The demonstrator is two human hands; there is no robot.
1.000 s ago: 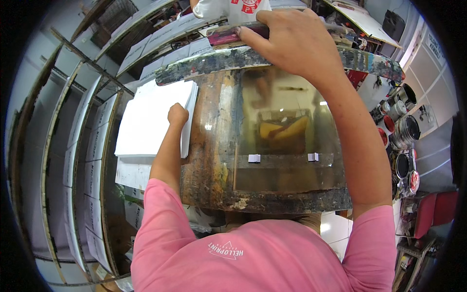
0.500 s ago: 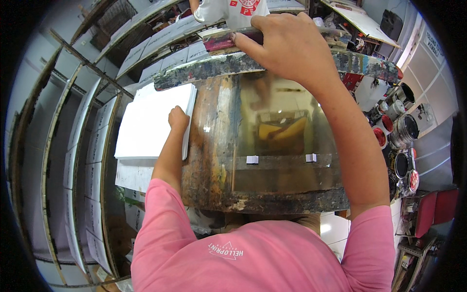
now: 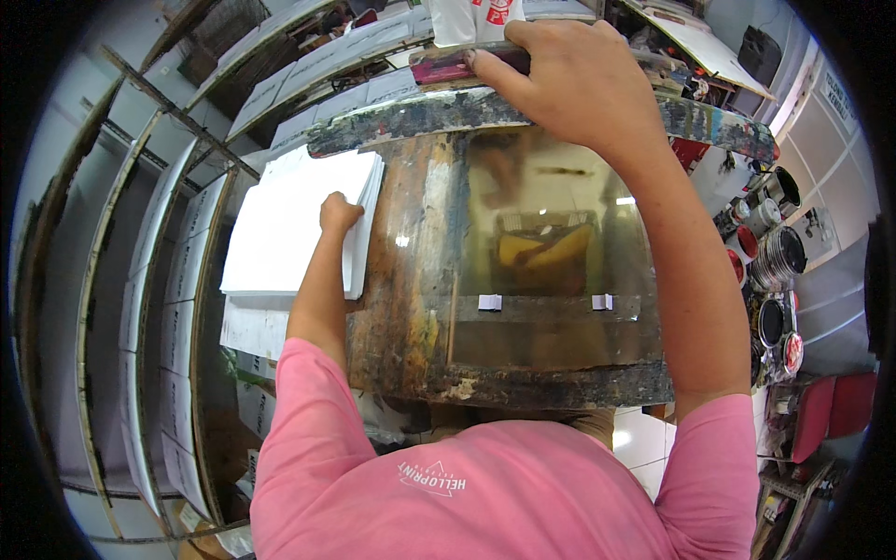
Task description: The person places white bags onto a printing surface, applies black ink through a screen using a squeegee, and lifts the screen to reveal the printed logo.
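Both hands sit where they did a second ago, with only a small shift. The right hand (image 3: 579,89) has slid slightly along the far end of the screen-printing frame (image 3: 551,373), fingers curled over a dark bar, probably a squeegee handle (image 3: 448,67), at the frame's top edge. The left hand (image 3: 338,213) remains at the edge of the white paper stack (image 3: 289,224). So little movement suggests the pull across the mesh has not started, and the sheet under the left hand is not yet lifted.

The right arm reaches straight out over the glossy mesh, elbow nearly locked, its hand closed in a firm grip on the bar. The left arm is bent and drawn in shorter; its hand is loosely fisted, knuckles up, fingertips tucked at the stack's near-right edge, and whether it pinches a sheet cannot be told. The stack lies just left of the frame, on the desk (image 3: 252,327). Paint tins (image 3: 779,252) stand well off to the right of the right forearm.
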